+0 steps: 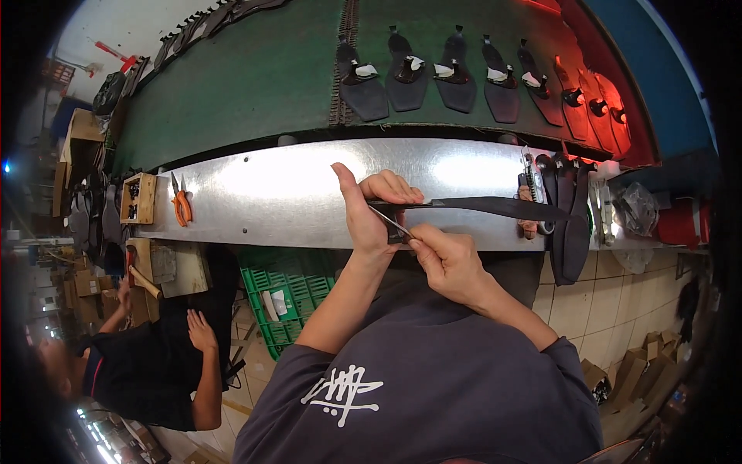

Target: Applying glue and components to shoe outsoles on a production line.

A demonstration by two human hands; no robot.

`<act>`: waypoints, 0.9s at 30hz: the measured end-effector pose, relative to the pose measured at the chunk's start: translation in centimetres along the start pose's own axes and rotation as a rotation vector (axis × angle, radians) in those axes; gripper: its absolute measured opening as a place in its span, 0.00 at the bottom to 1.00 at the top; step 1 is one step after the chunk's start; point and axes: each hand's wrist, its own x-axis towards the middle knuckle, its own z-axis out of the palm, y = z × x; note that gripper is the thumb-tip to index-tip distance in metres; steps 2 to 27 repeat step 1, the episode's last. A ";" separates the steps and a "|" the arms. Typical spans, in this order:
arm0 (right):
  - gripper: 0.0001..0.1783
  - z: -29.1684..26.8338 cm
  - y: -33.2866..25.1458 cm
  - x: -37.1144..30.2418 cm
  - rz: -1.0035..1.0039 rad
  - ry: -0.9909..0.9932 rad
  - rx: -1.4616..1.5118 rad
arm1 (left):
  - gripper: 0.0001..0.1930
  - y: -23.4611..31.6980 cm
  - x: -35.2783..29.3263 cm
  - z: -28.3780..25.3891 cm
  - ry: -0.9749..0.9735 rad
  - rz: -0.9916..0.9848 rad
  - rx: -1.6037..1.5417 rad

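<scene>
Person stands at a long metal counter (294, 193) that runs beside a green conveyor belt (255, 77). Left hand (375, 213) is raised over the counter's near edge, thumb up, fingers curled over and pinching the near end of a long black strap-like piece (495, 206); the piece runs level from that hand off to the person's right, above the counter. Right hand (448, 259) sits just below and beside the left, fingers pressed together around a thin metal tool (390, 222) whose tip meets the black piece at the left hand's grip; cannot tell what kind of blade or point it is. At the right end of the counter, a bunch of black pieces (572, 224) hangs over the edge, with a small brush-like tool (527, 193) just beside them. On the belt, a row of dark shoe parts (456, 77) lies side by side, each with a small white and black fitting on it. Towards the left end of the counter: orange-handled pliers (182, 207) and a small wooden box (139, 198), near each other. Below the counter, a green plastic crate (290, 298). A second person in a dark shirt (147, 371) is at lower left, one hand (201, 329) spread flat, well apart from the work.
</scene>
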 end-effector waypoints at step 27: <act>0.02 0.1 0.0 -0.1 -0.026 0.024 -0.029 | 0.43 -0.1 0.0 -0.1 -0.006 0.003 0.004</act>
